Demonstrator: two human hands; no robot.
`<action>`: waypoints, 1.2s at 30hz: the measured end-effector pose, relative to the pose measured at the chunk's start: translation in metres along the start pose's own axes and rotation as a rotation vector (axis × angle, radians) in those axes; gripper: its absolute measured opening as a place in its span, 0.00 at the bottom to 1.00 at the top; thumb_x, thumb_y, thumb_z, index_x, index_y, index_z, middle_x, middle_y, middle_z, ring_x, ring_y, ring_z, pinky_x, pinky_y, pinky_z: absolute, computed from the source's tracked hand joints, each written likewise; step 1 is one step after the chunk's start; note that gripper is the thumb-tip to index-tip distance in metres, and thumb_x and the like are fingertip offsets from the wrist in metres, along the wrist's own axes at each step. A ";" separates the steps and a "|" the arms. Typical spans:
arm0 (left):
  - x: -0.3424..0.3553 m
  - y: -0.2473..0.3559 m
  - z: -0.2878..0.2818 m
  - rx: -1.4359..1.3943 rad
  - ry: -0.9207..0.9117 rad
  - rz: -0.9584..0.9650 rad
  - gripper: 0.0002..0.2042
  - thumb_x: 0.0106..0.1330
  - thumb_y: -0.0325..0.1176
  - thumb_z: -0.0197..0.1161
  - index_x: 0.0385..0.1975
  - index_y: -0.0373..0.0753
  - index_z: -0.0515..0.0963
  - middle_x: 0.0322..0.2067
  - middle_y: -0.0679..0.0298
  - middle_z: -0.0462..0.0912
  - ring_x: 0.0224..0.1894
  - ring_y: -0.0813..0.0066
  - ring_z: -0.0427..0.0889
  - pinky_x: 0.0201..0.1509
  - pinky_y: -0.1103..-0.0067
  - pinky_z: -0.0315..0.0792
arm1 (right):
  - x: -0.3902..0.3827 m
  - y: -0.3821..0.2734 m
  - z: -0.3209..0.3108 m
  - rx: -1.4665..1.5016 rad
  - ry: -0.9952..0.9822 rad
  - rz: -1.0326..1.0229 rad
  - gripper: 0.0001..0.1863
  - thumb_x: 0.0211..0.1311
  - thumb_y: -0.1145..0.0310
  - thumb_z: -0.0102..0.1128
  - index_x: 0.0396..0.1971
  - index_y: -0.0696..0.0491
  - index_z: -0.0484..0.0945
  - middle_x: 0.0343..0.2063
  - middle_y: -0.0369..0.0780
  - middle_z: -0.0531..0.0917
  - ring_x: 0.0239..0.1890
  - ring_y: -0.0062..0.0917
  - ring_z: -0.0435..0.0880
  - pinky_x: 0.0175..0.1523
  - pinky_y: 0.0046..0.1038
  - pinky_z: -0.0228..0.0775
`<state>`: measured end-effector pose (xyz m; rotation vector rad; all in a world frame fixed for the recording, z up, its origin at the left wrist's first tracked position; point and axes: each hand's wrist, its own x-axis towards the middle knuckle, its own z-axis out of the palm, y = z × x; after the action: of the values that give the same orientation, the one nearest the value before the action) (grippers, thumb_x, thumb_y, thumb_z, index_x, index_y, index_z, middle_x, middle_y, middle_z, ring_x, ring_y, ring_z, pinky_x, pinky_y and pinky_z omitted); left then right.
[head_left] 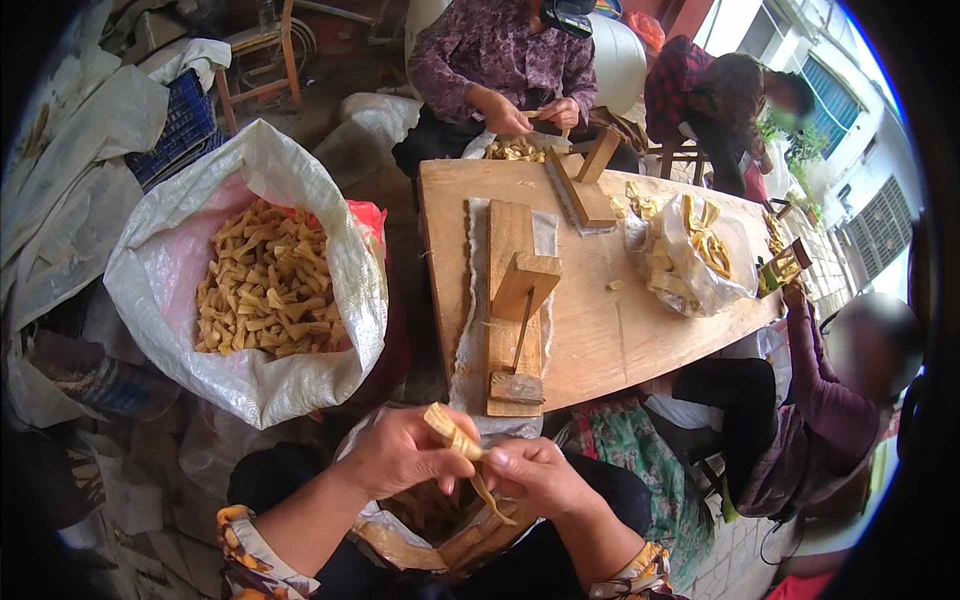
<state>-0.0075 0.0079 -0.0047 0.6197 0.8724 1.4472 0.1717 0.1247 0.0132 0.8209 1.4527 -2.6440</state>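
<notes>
The left hand [400, 455] is gripping a yellowish rolled piece [450, 432] between its thumb and curled fingers, while the right hand [540, 480] is pinching close at the piece's lower end, thumb against forefinger. The piece is sitting between both hands, above the person's lap and in front of the near edge of the wooden desk [590, 350]; a thin tail [490, 500] is hanging down beneath the fingers. Below the hands, more yellowish strips [480, 540] are lying at the lap. To the left, a white woven sack [165, 270] is standing open, holding a heap of short yellowish pieces [265, 285]. On the desk, a wooden block stand [510, 235] with a slanting rod is resting on a pale cloth, and a second wooden stand [585, 195] is lying farther back. Toward the desk's right, a clear plastic bag [735, 270] is holding more pieces. Across the desk, a co-worker in a purple patterned top [445, 60] is handling a strip with both hands.
</notes>
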 end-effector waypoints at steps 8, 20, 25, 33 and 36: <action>0.004 -0.006 0.007 -0.035 0.155 0.178 0.03 0.62 0.26 0.62 0.28 0.35 0.76 0.21 0.66 0.78 0.18 0.86 0.71 0.23 0.88 0.66 | -0.009 -0.005 -0.006 -0.168 0.343 -0.281 0.11 0.60 0.67 0.67 0.26 0.59 0.81 0.23 0.31 0.81 0.26 0.11 0.73 0.32 0.15 0.65; 0.073 -0.017 -0.009 0.628 0.661 0.374 0.04 0.62 0.27 0.62 0.30 0.33 0.77 0.21 0.67 0.77 0.25 0.83 0.73 0.31 0.80 0.70 | 0.050 -0.036 -0.058 -1.047 1.191 -0.511 0.17 0.49 0.62 0.74 0.28 0.53 0.74 0.20 0.42 0.82 0.23 0.31 0.82 0.28 0.30 0.71; 0.036 -0.004 0.013 0.854 0.513 0.550 0.06 0.66 0.26 0.60 0.30 0.29 0.75 0.35 0.55 0.79 0.29 0.69 0.81 0.36 0.77 0.75 | 0.032 -0.015 -0.033 -1.058 0.875 -1.047 0.19 0.44 0.68 0.77 0.23 0.52 0.69 0.16 0.37 0.77 0.16 0.24 0.77 0.20 0.21 0.66; -0.004 -0.024 0.027 0.461 0.201 0.042 0.08 0.64 0.31 0.62 0.32 0.31 0.79 0.26 0.63 0.82 0.27 0.81 0.78 0.29 0.83 0.71 | 0.016 -0.018 0.005 -0.909 -0.125 -1.066 0.10 0.51 0.68 0.72 0.29 0.54 0.80 0.18 0.36 0.79 0.18 0.28 0.79 0.23 0.25 0.69; -0.006 -0.012 0.051 0.403 -0.054 -0.373 0.13 0.65 0.38 0.65 0.25 0.33 0.80 0.20 0.68 0.80 0.25 0.86 0.76 0.28 0.83 0.70 | 0.009 -0.028 -0.008 -0.538 -0.207 -0.861 0.07 0.55 0.72 0.68 0.28 0.58 0.79 0.21 0.41 0.82 0.21 0.27 0.82 0.25 0.24 0.71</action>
<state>0.0414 0.0080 0.0147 0.7436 1.1800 0.9209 0.1600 0.1490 0.0279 -0.1809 2.6946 -2.3827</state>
